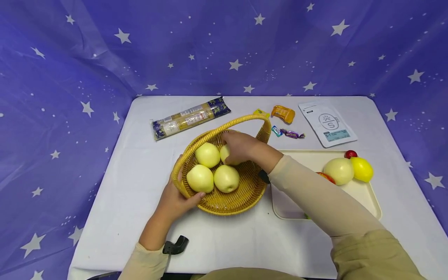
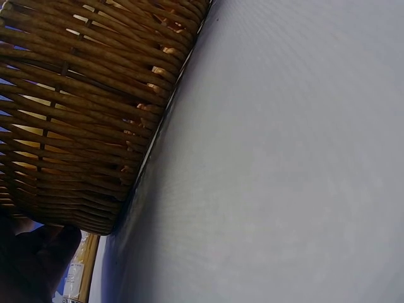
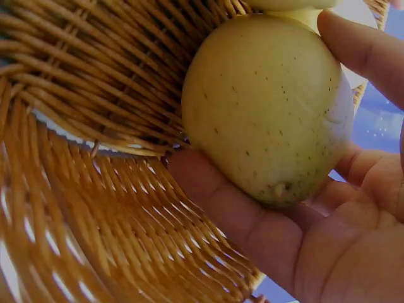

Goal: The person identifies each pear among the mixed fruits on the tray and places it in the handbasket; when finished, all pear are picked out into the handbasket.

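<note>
A yellow wicker basket (image 1: 225, 213) with an arched handle stands on the white table, its woven side filling much of the left wrist view. My left hand (image 1: 174, 204) grips its left side, thumb over the rim. Inside are several pale yellow apples, among them a front-left apple (image 1: 200, 179), a front-right apple (image 1: 226, 179) and a back-left apple (image 1: 208, 154). My right hand (image 1: 241, 147) reaches under the handle into the basket. Its fingers and thumb curl round a speckled apple (image 3: 268, 107), stem end toward the palm in the right wrist view.
A cream tray (image 1: 364, 198) at right holds a pale fruit (image 1: 338, 171), a lemon (image 1: 363, 169) and a small red fruit (image 1: 350, 154), partly behind my right sleeve. At the back lie a noodle packet (image 1: 190, 118), an orange-wrapped snack (image 1: 283, 114), a purple candy (image 1: 292, 134) and a white pouch (image 1: 327, 122).
</note>
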`<state>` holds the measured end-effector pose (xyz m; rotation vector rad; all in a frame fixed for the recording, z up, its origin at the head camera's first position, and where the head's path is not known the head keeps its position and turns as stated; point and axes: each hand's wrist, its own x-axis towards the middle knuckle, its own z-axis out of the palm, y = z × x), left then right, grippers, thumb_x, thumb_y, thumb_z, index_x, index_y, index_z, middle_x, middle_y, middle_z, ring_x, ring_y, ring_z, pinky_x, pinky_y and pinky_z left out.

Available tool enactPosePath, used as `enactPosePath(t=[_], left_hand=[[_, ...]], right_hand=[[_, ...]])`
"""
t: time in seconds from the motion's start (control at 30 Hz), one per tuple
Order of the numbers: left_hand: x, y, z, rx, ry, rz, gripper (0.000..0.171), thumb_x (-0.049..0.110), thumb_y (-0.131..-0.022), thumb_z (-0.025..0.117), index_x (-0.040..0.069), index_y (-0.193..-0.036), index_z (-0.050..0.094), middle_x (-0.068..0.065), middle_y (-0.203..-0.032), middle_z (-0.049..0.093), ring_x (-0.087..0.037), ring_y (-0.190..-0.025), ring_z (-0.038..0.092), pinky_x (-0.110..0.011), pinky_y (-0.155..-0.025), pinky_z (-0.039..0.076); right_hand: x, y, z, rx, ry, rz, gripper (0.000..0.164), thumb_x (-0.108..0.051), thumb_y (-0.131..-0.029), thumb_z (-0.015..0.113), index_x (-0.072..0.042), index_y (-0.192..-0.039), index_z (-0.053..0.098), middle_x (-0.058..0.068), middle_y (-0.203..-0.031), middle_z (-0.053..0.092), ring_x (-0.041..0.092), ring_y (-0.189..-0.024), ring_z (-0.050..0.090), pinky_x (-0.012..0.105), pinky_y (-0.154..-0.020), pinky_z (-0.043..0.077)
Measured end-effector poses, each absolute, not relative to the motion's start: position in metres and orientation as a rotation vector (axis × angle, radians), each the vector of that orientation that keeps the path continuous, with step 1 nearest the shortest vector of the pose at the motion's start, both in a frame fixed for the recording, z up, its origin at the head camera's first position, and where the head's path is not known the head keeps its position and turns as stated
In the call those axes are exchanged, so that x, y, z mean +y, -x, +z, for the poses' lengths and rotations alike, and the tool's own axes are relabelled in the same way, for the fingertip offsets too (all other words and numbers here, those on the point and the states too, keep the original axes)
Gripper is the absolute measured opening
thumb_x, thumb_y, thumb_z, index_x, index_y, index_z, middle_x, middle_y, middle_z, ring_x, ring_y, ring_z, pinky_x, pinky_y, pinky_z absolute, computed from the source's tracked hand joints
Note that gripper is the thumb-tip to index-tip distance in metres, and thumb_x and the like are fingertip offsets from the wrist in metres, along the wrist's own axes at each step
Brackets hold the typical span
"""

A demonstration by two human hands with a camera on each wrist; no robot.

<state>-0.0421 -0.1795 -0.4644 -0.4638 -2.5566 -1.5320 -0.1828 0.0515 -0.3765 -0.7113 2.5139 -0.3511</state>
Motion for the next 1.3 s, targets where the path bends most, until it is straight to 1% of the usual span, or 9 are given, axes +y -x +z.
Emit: enactPosePath(t=[0.13,0.33,0.5,0.67,0.8,0.93,1.07,1.17,1.3], left_hand=[[-0.173,0.039,-0.446,-2.524,0.481,-1.596,0.12,0.013,-0.067,0.086,0.019,-0.157,0.006,-0.016,-0.151,0.035,-0.036,-0.131,0.041,-0.05,-0.109,0.029],[-0.17,0.038,-0.437,-2.527,0.492,-1.592,0.12,0.012,-0.068,0.086,0.026,-0.157,0.006,-0.013,-0.151,0.035,-0.036,-0.132,0.04,-0.049,-0.11,0.028],[-0.17,0.039,-0.44,-2.512,0.509,-1.577,0.119,0.014,-0.069,0.086,0.024,-0.157,0.006,-0.006,-0.153,0.034,-0.035,-0.134,0.038,-0.047,-0.111,0.027],[-0.173,0.044,-0.453,-2.511,0.517,-1.569,0.121,0.018,-0.068,0.087,0.023,-0.157,0.005,-0.008,-0.155,0.03,-0.034,-0.134,0.038,-0.047,-0.111,0.027],[-0.178,0.046,-0.467,-2.586,0.45,-1.49,0.123,0.03,-0.067,0.088,0.027,-0.157,0.003,0.002,-0.159,0.019,-0.024,-0.139,0.032,-0.045,-0.112,0.026],[-0.183,0.045,-0.474,-2.617,0.418,-1.457,0.122,0.037,-0.068,0.086,0.024,-0.157,0.004,0.004,-0.159,0.016,-0.022,-0.14,0.029,-0.049,-0.11,0.027],[-0.185,0.042,-0.474,-2.619,0.422,-1.441,0.12,0.036,-0.068,0.086,0.024,-0.157,0.005,0.002,-0.159,0.018,-0.024,-0.141,0.028,-0.048,-0.11,0.028],[-0.186,0.042,-0.475,-2.608,0.433,-1.444,0.12,0.032,-0.068,0.087,0.026,-0.157,0.006,0.001,-0.158,0.022,-0.025,-0.139,0.032,-0.042,-0.111,0.028],[-0.18,0.042,-0.468,-2.563,0.477,-1.511,0.12,0.022,-0.067,0.088,0.025,-0.157,0.008,-0.002,-0.155,0.03,-0.029,-0.135,0.038,-0.041,-0.11,0.029]], right_hand=[[0.056,0.185,-0.38,2.505,0.716,-0.4,0.061,-0.033,-0.077,0.076,-0.009,-0.128,0.053,0.007,-0.125,0.051,0.021,-0.102,0.053,0.036,-0.088,0.045],[0.066,0.178,-0.361,2.516,0.733,-0.477,0.063,-0.041,-0.08,0.076,-0.012,-0.132,0.054,0.008,-0.131,0.05,0.022,-0.112,0.052,0.039,-0.095,0.043],[0.099,0.145,-0.327,2.539,0.863,-0.674,0.055,-0.043,-0.085,0.072,-0.018,-0.131,0.055,0.002,-0.131,0.053,0.019,-0.115,0.053,0.038,-0.096,0.043],[0.164,0.105,-0.305,2.538,0.899,-0.932,0.048,-0.041,-0.086,0.072,-0.024,-0.128,0.057,-0.009,-0.124,0.057,0.013,-0.113,0.055,0.034,-0.086,0.051],[0.232,0.083,-0.309,2.66,0.72,-1.083,0.041,-0.026,-0.086,0.075,-0.025,-0.124,0.059,-0.008,-0.12,0.06,0.008,-0.105,0.06,0.024,-0.084,0.052],[0.296,0.073,-0.336,2.841,0.414,-1.095,0.044,-0.018,-0.085,0.075,-0.019,-0.126,0.058,-0.002,-0.121,0.058,0.002,-0.101,0.056,0.006,-0.083,0.042],[0.337,0.066,-0.372,2.885,0.216,-1.043,0.055,-0.023,-0.087,0.074,-0.011,-0.135,0.051,0.009,-0.128,0.051,0.018,-0.113,0.046,-0.002,-0.08,0.033],[0.35,0.063,-0.392,2.855,0.155,-1.0,0.065,-0.028,-0.088,0.072,-0.009,-0.143,0.043,0.02,-0.138,0.041,0.037,-0.12,0.041,0.021,-0.092,0.046],[0.356,0.059,-0.409,2.847,0.125,-0.902,0.07,-0.033,-0.089,0.071,-0.009,-0.147,0.039,0.026,-0.144,0.031,0.049,-0.121,0.038,0.063,-0.091,0.038]])
